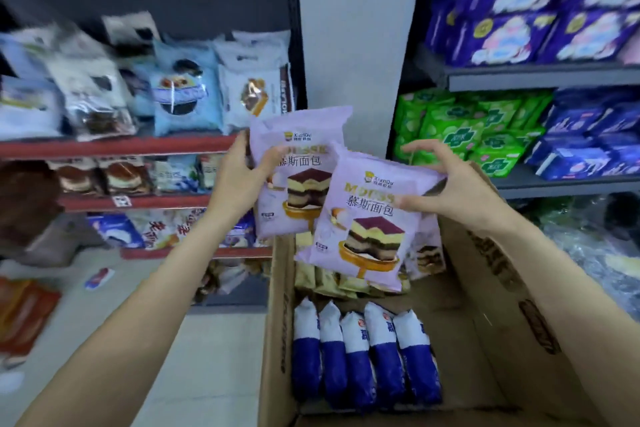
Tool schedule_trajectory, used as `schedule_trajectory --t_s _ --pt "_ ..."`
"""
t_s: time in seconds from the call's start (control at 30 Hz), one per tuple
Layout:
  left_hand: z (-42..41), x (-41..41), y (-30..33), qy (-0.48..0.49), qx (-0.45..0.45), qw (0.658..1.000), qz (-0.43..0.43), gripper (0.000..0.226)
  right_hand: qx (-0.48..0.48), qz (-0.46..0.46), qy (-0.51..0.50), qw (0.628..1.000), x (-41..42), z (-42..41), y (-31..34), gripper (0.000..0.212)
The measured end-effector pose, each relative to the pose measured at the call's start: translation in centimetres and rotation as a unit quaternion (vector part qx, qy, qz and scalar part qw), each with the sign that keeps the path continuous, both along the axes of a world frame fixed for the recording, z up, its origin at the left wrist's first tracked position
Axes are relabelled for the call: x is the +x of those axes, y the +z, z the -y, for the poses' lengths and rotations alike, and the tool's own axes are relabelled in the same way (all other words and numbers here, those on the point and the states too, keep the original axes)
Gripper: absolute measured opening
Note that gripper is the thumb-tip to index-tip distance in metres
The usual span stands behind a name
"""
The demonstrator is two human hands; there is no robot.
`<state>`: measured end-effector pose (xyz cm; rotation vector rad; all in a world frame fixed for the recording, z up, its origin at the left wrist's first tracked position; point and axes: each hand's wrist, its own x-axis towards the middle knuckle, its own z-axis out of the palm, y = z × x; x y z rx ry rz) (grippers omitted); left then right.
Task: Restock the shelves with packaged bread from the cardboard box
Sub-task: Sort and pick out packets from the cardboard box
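Observation:
Two lilac mousse bread packs are held up above the open cardboard box [491, 340]. My left hand [242, 177] grips the rear lilac pack [294, 146] by its left edge. My right hand [450, 184] pinches the front lilac pack [360, 232] at its upper right corner; this pack overlaps the rear one. Inside the box stand several blue-and-white bread packs [363, 357] in a row, with beige packs [332, 281] behind them. The bread shelf [117, 146] with red edges is at the left, holding mixed packaged breads.
A second shelf unit [540, 76] at the right carries purple, green and blue packs. A white pillar [356, 28] stands between the two units. Loose packs lie on the floor at the left [100, 277], and clear plastic wrap [588, 253] lies right of the box.

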<state>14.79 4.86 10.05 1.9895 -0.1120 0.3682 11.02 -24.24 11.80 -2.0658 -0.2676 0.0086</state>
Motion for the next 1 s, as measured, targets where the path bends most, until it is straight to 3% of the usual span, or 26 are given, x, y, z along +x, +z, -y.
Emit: schedule_trajectory --t_s 0.13,0.23,0.5,0.67,0.8,1.0 --pt "-7.7 -2.4 3.2 0.079 0.029 0.995 0.058 0.056 0.058 0.043 0.003 0.997 0.7 -7.1 3.9 0.072" --pt "-13.3 -3.7 5.3 0.15 0.06 0.982 0.102 0.047 0.122 0.038 0.005 0.992 1.2 -12.7 6.2 0.072" --pt "-30.3 -4.1 11.5 0.284 0.159 0.917 0.229 0.059 0.168 0.118 0.041 0.978 5.0 -28.4 11.8 0.037" --pt "-38.6 -2.3 15.4 0.264 0.15 0.909 0.284 0.054 0.285 0.195 -0.012 0.938 8.6 -36.3 16.4 0.038" --pt "-41.1 -0.2 19.1 0.215 0.081 0.923 0.307 0.034 0.345 0.226 -0.04 0.91 13.0 -39.8 20.8 0.037" --pt "-42.1 7.1 24.8 0.153 0.068 0.915 0.367 0.058 0.304 0.285 -0.06 0.907 20.1 -43.7 27.0 0.04"
